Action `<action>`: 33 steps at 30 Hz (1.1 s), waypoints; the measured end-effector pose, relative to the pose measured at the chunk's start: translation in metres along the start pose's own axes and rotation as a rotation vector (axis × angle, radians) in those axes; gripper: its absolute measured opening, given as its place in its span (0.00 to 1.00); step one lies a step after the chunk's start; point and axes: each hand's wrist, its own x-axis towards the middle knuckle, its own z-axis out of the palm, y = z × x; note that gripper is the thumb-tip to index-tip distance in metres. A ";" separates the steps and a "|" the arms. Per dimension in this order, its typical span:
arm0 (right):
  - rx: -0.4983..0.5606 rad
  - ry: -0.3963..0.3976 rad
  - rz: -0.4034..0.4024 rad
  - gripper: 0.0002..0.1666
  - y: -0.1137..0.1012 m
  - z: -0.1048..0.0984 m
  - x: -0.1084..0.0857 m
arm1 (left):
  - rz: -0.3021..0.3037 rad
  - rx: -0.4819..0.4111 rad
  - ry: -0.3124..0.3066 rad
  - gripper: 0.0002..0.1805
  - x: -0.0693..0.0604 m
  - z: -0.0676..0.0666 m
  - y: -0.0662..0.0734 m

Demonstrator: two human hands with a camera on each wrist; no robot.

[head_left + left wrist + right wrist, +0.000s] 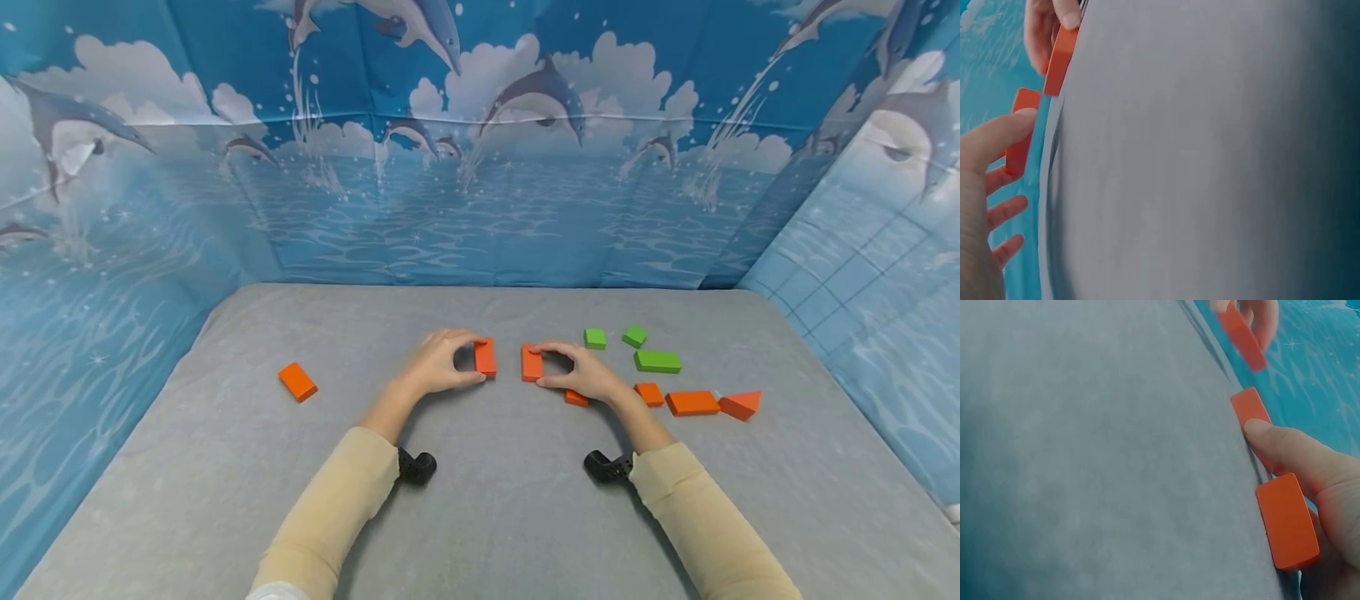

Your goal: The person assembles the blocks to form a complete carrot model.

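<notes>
My left hand pinches an orange-red rectangular block between thumb and fingers near the middle of the grey table. Facing it, my right hand pinches a second orange-red block. A short gap separates the two blocks. Both stay apart in the left wrist view too, where the thumb lies on the near block and the other fingers are spread. Partly covered by the right hand, another orange block lies on the table; the right wrist view shows an orange block beside the thumb.
A lone orange block lies to the left. On the right lie a small orange block, a longer one and an orange triangular block. Behind them are two small green blocks and a long green block. A dolphin-print curtain borders the table.
</notes>
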 end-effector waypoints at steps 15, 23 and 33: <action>0.015 -0.012 -0.016 0.32 0.017 0.003 0.007 | 0.025 0.013 -0.079 0.32 0.021 0.024 0.013; 0.011 -0.019 -0.039 0.32 0.016 0.003 0.007 | 0.028 -0.002 -0.080 0.32 0.022 0.026 0.013; 0.034 -0.017 -0.095 0.32 0.016 0.006 0.009 | 0.028 -0.035 -0.066 0.33 0.020 0.028 0.014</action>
